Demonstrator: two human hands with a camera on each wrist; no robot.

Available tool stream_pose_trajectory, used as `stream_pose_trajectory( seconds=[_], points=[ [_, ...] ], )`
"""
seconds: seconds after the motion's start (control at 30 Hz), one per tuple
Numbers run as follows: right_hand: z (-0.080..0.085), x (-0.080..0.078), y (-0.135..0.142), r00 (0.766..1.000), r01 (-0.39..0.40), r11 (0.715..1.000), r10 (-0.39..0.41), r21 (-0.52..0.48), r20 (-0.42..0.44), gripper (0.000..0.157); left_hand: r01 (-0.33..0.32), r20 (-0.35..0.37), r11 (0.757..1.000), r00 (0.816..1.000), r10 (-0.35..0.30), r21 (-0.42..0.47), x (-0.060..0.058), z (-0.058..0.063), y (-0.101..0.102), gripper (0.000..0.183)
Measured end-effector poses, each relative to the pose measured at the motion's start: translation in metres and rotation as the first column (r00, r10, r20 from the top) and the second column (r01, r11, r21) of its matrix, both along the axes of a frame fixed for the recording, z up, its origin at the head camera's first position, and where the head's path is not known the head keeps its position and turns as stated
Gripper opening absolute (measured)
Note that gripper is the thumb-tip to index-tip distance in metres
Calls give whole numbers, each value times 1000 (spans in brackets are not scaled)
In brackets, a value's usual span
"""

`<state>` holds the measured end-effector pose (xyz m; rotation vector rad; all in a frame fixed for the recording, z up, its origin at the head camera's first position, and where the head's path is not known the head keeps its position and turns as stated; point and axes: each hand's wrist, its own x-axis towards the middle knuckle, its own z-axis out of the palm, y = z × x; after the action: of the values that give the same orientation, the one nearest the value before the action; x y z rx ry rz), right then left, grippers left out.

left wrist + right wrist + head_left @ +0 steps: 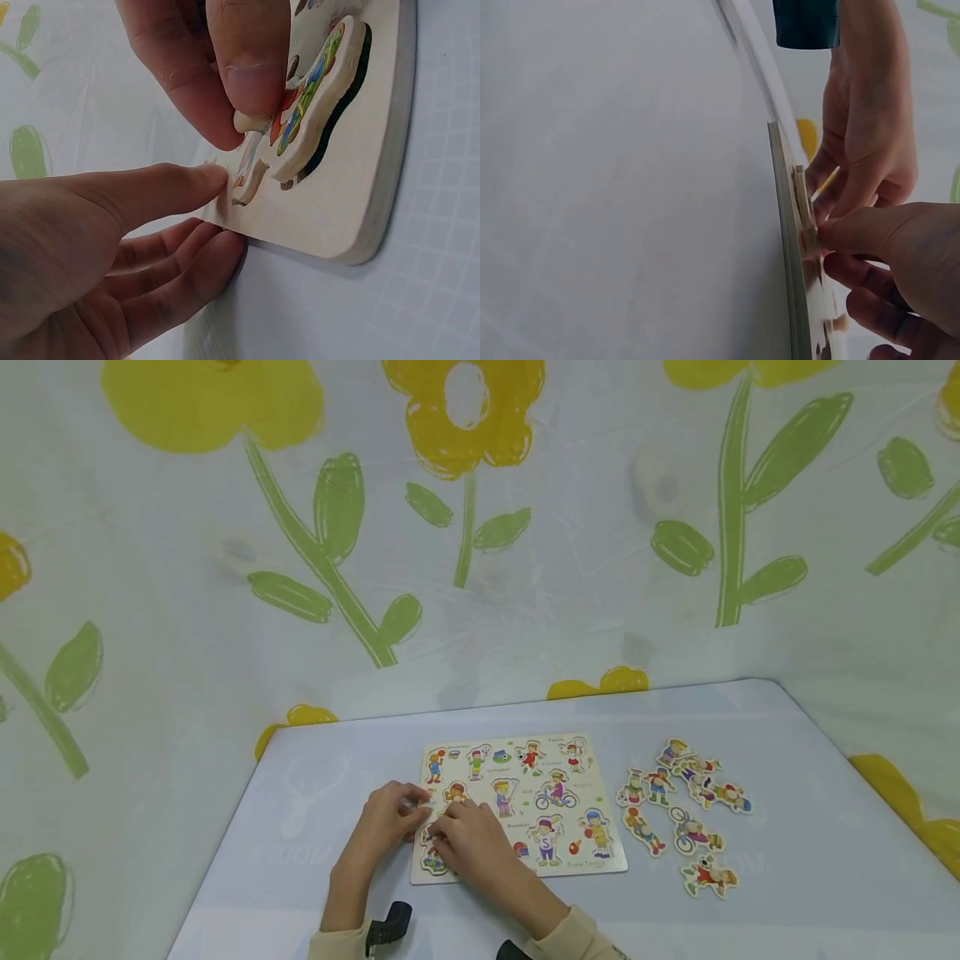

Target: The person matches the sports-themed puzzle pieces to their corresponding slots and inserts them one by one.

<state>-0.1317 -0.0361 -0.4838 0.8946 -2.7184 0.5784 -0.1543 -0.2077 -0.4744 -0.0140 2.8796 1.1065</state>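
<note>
A wooden puzzle board (517, 817) printed with children playing sports lies on the table. At its left edge, my left hand (386, 822) grips the board, thumb on top and the other fingers curled at the side. My right hand (480, 843) reaches over the lower left part and pinches a small puzzle piece (247, 122) between thumb and finger; most of that piece is hidden by the fingers. Beside it in the left wrist view, a colourful puzzle piece (319, 97) stands proud of the board, a dark gap showing along its edge.
Right of the board lies a loose group of sports-figure puzzle pieces (693, 835), some overlapping. The white table (315, 777) ends at the back against a hanging cloth (562, 610) with yellow flowers and green leaves.
</note>
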Motion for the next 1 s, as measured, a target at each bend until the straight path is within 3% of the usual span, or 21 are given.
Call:
stream_pose_trajectory(
  seconds=[0.5,0.73,1.0],
  points=[
    [-1,-2,3,998,-6,1000,7,-26,59,15,1,-1,1000,1000,-1,-15,-2,2,2,18],
    [2,0,7,997,-70,996,67,60,45,20,5,-6,1000,1000,-5,-20,-2,2,2,19],
    [13,0,12,970,-151,980,122,128,210,35,3,-16,999,1000,-3,-39,-1,0,1,18]
  ],
)
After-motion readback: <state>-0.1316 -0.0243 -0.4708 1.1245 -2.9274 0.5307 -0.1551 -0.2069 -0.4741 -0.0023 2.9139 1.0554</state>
